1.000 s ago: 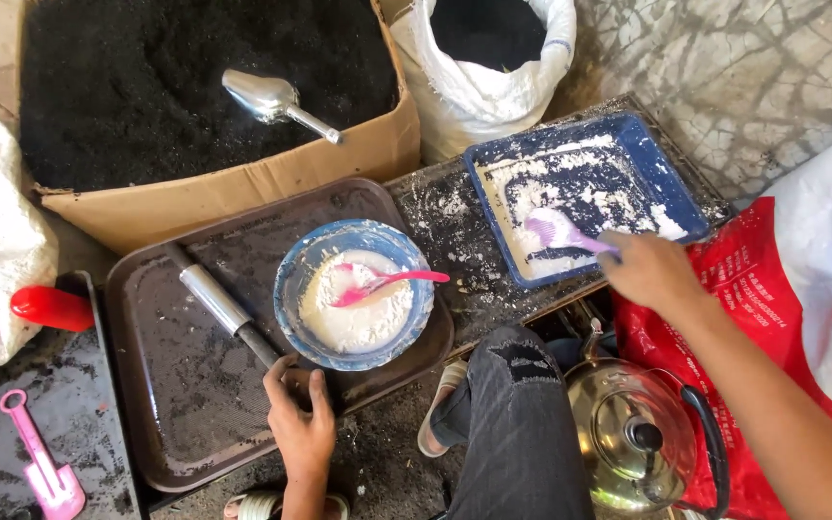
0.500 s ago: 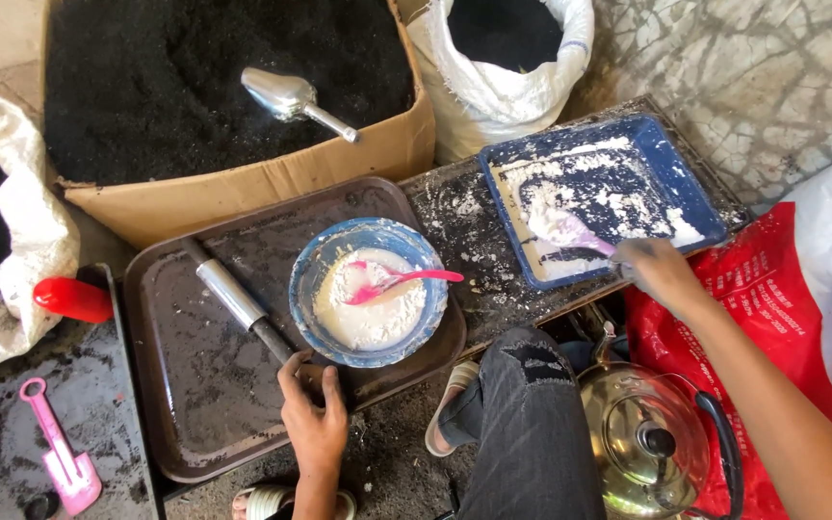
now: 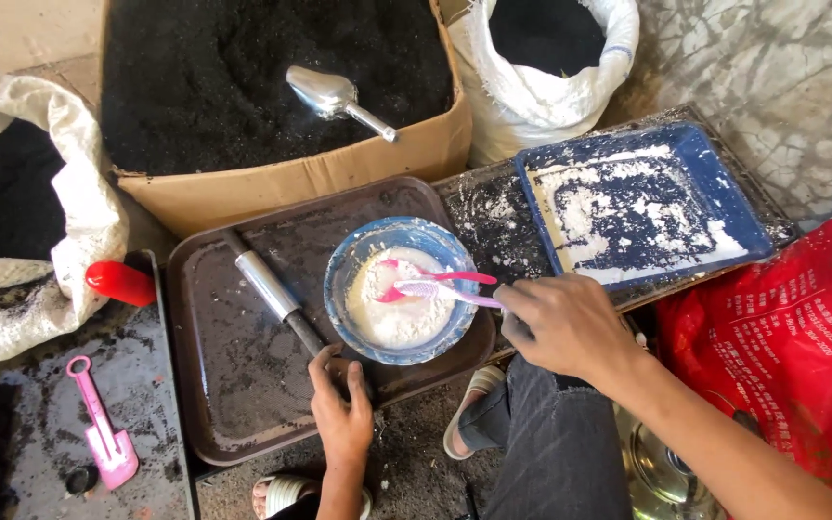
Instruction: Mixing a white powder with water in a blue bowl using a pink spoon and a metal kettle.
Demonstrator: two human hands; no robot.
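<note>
Dusty stone floor with trays. Lilac toothbrush (image 3: 447, 292) clamped in right hand (image 3: 562, 325), long axis pointing leftward from grip, bristles over blue bowl (image 3: 399, 289) of white powder. Left hand (image 3: 341, 416) closed on brown tray (image 3: 243, 385) edge, farther below.

The right hand (image 3: 565, 323) covers the near end of the pale toothbrush (image 3: 445, 291), so its grip on the handle cannot be made out, and the left hand (image 3: 342, 409) covers the lower end of the dark-handled metal roller (image 3: 276, 294) where it meets the rim of the brown tray (image 3: 233, 385). The metal kettle (image 3: 662, 467) is mostly hidden behind the right forearm and knee and cut off by the bottom edge. The two white sacks (image 3: 36, 241) of dark powder run off the left and top edges, the red bag (image 3: 782, 356) off the right, and the sandal (image 3: 286, 496) off the bottom.
</note>
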